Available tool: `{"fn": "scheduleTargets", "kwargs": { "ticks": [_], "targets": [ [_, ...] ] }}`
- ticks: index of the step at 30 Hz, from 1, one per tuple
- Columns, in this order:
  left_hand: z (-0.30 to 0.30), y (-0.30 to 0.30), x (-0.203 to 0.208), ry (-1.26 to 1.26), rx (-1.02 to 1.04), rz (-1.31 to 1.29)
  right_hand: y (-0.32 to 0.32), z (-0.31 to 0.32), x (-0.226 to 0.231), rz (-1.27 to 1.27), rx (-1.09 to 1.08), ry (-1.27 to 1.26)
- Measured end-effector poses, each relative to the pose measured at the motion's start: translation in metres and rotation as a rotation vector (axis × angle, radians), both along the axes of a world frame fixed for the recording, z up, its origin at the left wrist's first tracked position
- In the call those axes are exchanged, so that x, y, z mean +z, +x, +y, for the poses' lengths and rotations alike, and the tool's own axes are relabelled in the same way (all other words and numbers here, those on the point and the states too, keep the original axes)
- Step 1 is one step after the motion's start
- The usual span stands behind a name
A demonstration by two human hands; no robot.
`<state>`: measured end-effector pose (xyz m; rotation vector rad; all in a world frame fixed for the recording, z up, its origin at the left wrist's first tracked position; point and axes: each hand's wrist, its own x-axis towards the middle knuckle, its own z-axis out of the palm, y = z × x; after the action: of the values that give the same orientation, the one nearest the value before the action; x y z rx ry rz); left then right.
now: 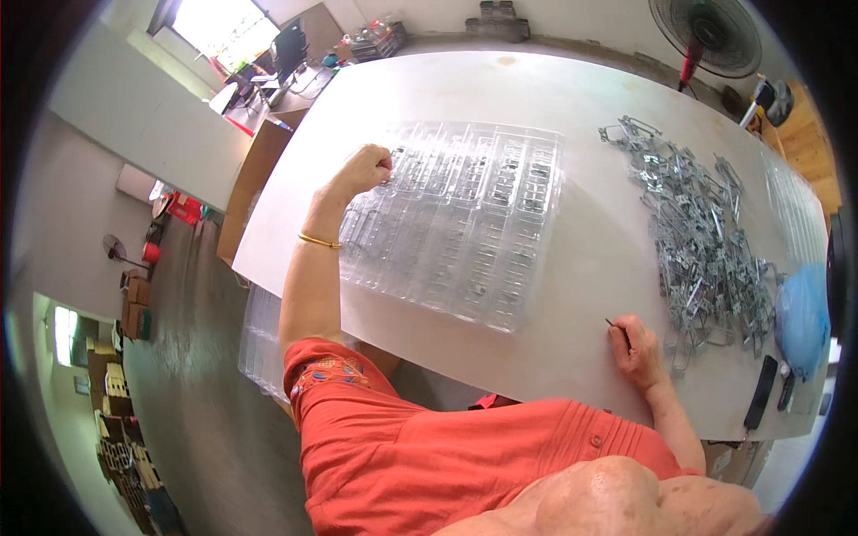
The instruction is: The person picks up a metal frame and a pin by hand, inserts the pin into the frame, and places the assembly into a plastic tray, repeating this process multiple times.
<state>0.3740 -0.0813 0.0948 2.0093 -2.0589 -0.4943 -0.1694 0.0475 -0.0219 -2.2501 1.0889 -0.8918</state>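
While left hand (366, 168) curls tightly over clear tray (483, 204), contents unclear to me | right hand (636, 354) pinches thin dark piece (609, 322) near metal parts (702, 237).

Open lane between transparent tray (558, 179) and metal heap (706, 241)
Bare surface (594, 241) runs from the far edge toward the right hand (638, 353), which stands at the lane's near end; a blue bag (803, 317) bars the heap's near right.
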Motion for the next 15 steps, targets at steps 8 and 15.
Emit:
{"fn": "scheduleTargets", "kwargs": {
  "ticks": [8, 15],
  "targets": [
    [0.025, 0.000, 0.015, -0.244, 0.012, -0.278, 0.002, 0.005, -0.010, 0.032, 0.019, -0.110],
    [0.133, -0.193, 0.080, -0.665, -0.202, -0.247, 0.007, -0.003, -0.006, -0.056, 0.069, -0.138]
  ]
}}
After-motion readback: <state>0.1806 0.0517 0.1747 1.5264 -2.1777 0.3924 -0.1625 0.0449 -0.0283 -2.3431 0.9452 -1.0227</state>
